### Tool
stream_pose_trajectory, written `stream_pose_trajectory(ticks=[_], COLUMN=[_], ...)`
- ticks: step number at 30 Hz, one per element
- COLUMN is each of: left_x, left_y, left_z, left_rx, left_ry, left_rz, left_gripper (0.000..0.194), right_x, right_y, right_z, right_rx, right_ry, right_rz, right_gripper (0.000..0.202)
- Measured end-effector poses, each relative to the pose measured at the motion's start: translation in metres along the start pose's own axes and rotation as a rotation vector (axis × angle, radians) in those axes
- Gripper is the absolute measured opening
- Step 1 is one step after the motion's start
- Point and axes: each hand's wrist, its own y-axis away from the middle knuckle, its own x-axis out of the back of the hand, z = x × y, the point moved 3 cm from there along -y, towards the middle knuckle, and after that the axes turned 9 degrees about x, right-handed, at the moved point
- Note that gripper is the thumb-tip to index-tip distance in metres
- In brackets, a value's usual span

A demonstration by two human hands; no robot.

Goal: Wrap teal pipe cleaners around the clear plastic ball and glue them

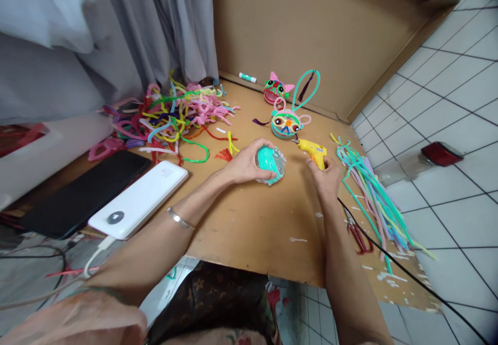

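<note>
My left hand [249,162] is closed around a small round piece wound with turquoise pipe cleaner [268,161]; part of its side looks clear and unwrapped. In my right hand [323,175] is a yellow hot glue gun [312,150], gripped by its handle. Its nozzle points left, toward the back of the table, apart from the round piece. Just behind the two hands stands a turquoise animal-face ornament [286,125] with pink ears and a looped handle. A second animal-face ornament [275,92], red and green with pink ears, sits farther back.
Tangled pipe cleaners [187,109] heap at the back left. Straight pipe cleaners [375,199] lie on the right beside red-handled scissors [361,237], with the black cord [404,268] crossing there. A white power bank [138,199] and a black phone [85,192] lie left. A glue stick [247,78] rests at the back.
</note>
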Motion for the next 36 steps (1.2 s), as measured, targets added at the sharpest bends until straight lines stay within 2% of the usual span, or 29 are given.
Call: stream_pose_trajectory(ticks=[4, 8, 14, 18, 20, 22, 25, 28, 31, 36], left_x=[0.001, 0.001, -0.001, -0.001, -0.001, -0.001, -0.003, -0.005, -0.007, -0.006], left_y=[0.001, 0.001, 0.001, 0.001, 0.002, 0.002, 0.002, 0.001, 0.001, 0.002], left_z=[0.0, 0.001, 0.002, 0.002, 0.003, 0.003, 0.002, -0.001, -0.002, 0.001], left_rx=[0.01, 0.008, -0.04, -0.059, -0.067, -0.071, -0.094, -0.149, -0.179, -0.196], left_ry=[0.004, 0.002, -0.024, -0.029, -0.031, -0.048, -0.088, -0.123, -0.141, -0.158], left_rz=[-0.004, -0.006, 0.004, 0.005, 0.007, 0.011, 0.027, 0.039, 0.04, 0.031], left_gripper=[0.066, 0.065, 0.063, 0.062, 0.063, 0.062, 0.061, 0.062, 0.061, 0.059], right_x=[-0.006, -0.014, -0.02, -0.02, -0.019, -0.017, -0.011, -0.006, -0.003, -0.001], right_y=[0.005, 0.01, 0.016, 0.017, 0.017, 0.019, 0.027, 0.04, 0.049, 0.051], right_z=[0.013, 0.017, 0.01, 0.006, 0.001, -0.01, -0.038, -0.066, -0.083, -0.086], right_rx=[-0.133, -0.115, -0.098, -0.066, 0.007, 0.15, 0.418, 0.615, 0.739, 0.825], right_ry=[0.138, 0.252, 0.41, 0.489, 0.475, 0.361, 0.103, -0.001, -0.036, -0.005], right_rz=[0.003, -0.064, -0.193, -0.2, -0.146, -0.062, 0.074, 0.156, 0.191, 0.21], right_gripper=[0.038, 0.039, 0.041, 0.045, 0.044, 0.035, 0.023, 0.018, 0.015, 0.013])
